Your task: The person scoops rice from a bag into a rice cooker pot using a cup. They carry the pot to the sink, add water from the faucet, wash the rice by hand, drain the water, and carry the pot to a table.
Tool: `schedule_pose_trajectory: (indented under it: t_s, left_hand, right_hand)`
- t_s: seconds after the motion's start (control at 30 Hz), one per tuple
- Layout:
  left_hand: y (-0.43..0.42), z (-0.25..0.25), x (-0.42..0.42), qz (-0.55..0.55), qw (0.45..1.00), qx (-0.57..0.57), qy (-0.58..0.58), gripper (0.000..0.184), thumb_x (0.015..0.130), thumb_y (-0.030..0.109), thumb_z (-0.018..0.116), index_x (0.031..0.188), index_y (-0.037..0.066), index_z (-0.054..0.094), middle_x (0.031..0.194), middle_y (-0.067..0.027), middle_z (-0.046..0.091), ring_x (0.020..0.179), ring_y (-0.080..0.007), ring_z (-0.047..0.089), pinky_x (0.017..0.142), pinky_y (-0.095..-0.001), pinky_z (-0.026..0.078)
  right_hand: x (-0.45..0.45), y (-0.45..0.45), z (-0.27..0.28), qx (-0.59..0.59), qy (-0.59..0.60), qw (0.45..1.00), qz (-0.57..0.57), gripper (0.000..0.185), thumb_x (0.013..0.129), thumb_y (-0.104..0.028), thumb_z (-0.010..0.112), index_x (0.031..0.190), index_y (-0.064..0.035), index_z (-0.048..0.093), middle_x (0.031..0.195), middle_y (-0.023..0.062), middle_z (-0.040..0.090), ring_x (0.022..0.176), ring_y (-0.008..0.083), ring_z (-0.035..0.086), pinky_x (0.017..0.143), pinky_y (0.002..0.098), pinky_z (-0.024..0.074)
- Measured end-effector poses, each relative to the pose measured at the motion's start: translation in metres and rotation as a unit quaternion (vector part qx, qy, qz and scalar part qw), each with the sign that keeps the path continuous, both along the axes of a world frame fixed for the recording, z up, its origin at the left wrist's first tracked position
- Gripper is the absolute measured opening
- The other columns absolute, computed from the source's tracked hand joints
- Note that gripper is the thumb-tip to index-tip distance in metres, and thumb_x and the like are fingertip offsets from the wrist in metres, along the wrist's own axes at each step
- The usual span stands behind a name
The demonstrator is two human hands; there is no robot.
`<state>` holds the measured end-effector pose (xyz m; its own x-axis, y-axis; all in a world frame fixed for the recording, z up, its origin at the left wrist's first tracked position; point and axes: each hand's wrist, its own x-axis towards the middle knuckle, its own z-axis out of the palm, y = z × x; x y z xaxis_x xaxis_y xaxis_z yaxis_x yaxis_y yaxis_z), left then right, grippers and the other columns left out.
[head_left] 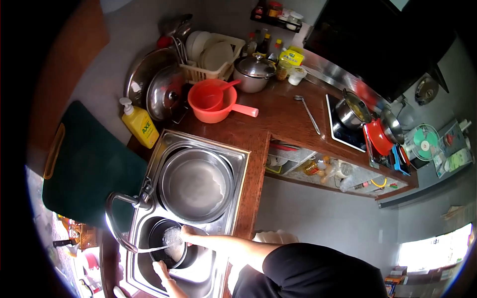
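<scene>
A dark round pot [154, 239] sits in the smaller sink basin, with water and something pale inside that I cannot make out. Water runs into it from the curved metal tap [112, 211]. My right hand [190, 235] grips the pot's rim on the upper right, its fingers partly hidden. At the lower edge of the pot, my left hand [161, 271] holds the rim, thumb on top. Beside them, in the larger basin, lies a wide metal pan [196, 184] with some water in it.
Yellow AXE soap bottle [141, 125], red basin [208, 115] with a dipper, dish rack [198, 73] and lidded pot [253, 79] stand on the brown counter. A ladle [309, 115] lies near the black hob [343, 133], which carries a steel pot [352, 110]. A dark green board [89, 169] stands behind the tap.
</scene>
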<state>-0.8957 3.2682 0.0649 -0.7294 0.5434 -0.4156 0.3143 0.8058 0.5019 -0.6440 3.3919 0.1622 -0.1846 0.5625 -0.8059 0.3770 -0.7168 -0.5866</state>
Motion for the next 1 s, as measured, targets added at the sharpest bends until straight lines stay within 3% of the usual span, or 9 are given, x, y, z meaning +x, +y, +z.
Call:
schedule_pose_trajectory:
  t_s: [0.13,0.2,0.23,0.3,0.33,0.47,0.6,0.73,1.0]
  left_hand:
    - [-0.003,-0.02,-0.01,-0.008,0.999,-0.011,0.031,0.021,0.074,0.008,0.048,0.062,-0.009,0.052,0.053,-0.02,0.053,0.039,-0.0289,0.053,0.033,-0.0379,0.04]
    - [-0.009,-0.025,-0.015,-0.07,0.994,-0.042,0.068,0.021,0.075,0.012,0.05,0.076,-0.008,0.054,0.068,-0.0246,0.059,0.056,-0.035,0.061,0.051,-0.0414,0.05]
    - [0.001,0.008,0.0,-0.047,0.995,-0.079,0.041,0.024,0.075,0.016,0.053,0.076,-0.008,0.056,0.07,-0.026,0.059,0.062,-0.0373,0.061,0.058,-0.0428,0.05]
    - [-0.002,0.006,0.001,-0.089,0.988,-0.082,0.097,0.028,0.073,0.022,0.057,0.079,-0.005,0.06,0.078,-0.0259,0.061,0.077,-0.0394,0.061,0.07,-0.0448,0.049]
    - [0.009,0.041,0.019,-0.089,0.987,-0.101,0.093,0.026,0.073,0.022,0.058,0.078,-0.003,0.062,0.081,-0.025,0.061,0.081,-0.0392,0.061,0.074,-0.0449,0.048]
    - [0.006,0.027,0.017,-0.106,0.975,-0.158,0.118,0.028,0.075,0.025,0.055,0.087,0.0,0.058,0.088,-0.0225,0.062,0.082,-0.0381,0.062,0.071,-0.0445,0.051]
    - [0.016,0.053,0.034,-0.001,0.981,-0.178,0.077,0.031,0.078,0.019,0.049,0.098,-0.005,0.049,0.096,-0.0262,0.059,0.093,-0.0367,0.059,0.079,-0.0421,0.048]
    - [0.017,0.066,0.042,0.032,0.983,-0.172,0.055,0.025,0.082,0.014,0.046,0.099,-0.003,0.049,0.097,-0.0234,0.06,0.094,-0.035,0.059,0.08,-0.0402,0.048]
    - [0.019,0.07,0.042,0.05,0.979,-0.192,0.036,0.027,0.084,0.014,0.045,0.106,-0.002,0.051,0.101,-0.0204,0.06,0.096,-0.0319,0.059,0.081,-0.0378,0.048]
  right_hand:
    - [0.001,0.0,-0.003,0.0,-0.002,1.0,-0.001,0.023,0.077,-0.013,0.052,0.08,0.0098,0.056,0.064,0.0163,0.06,0.043,0.0228,0.059,0.033,0.0309,0.0491]
    - [-0.001,-0.002,-0.005,0.001,-0.002,1.0,0.001,0.023,0.077,-0.013,0.052,0.08,0.0099,0.056,0.064,0.0165,0.06,0.043,0.0228,0.059,0.033,0.0308,0.0491]
    - [-0.001,-0.003,-0.006,0.0,-0.003,1.0,0.001,0.023,0.077,-0.013,0.053,0.08,0.0099,0.056,0.064,0.0166,0.06,0.043,0.0227,0.059,0.033,0.0307,0.0491]
    - [-0.003,-0.004,-0.008,0.004,-0.006,1.0,0.002,0.023,0.077,-0.013,0.053,0.08,0.01,0.056,0.064,0.0167,0.06,0.043,0.0226,0.059,0.033,0.0306,0.0492]
    - [-0.004,-0.005,-0.01,0.005,-0.009,1.0,0.001,0.023,0.076,-0.013,0.053,0.08,0.01,0.056,0.064,0.0168,0.06,0.043,0.0226,0.059,0.033,0.0305,0.0492]
    - [-0.015,-0.005,-0.016,0.011,-0.023,1.0,0.007,0.023,0.076,-0.013,0.053,0.081,0.0101,0.056,0.064,0.0171,0.06,0.044,0.0224,0.059,0.033,0.0302,0.0493]
    - [-0.024,0.002,-0.005,0.021,-0.049,0.998,0.033,0.023,0.076,-0.013,0.054,0.081,0.0103,0.056,0.064,0.0175,0.06,0.044,0.0222,0.06,0.033,0.0299,0.0494]
    - [-0.025,0.007,-0.046,0.04,-0.098,0.988,0.11,0.026,0.077,-0.015,0.056,0.083,0.0099,0.057,0.064,0.0168,0.061,0.045,0.0221,0.06,0.034,0.0293,0.0495]
    - [-0.025,0.006,-0.049,0.078,-0.101,0.986,0.109,0.027,0.077,-0.014,0.057,0.079,0.0125,0.056,0.064,0.0188,0.06,0.043,0.0238,0.059,0.033,0.0284,0.0484]
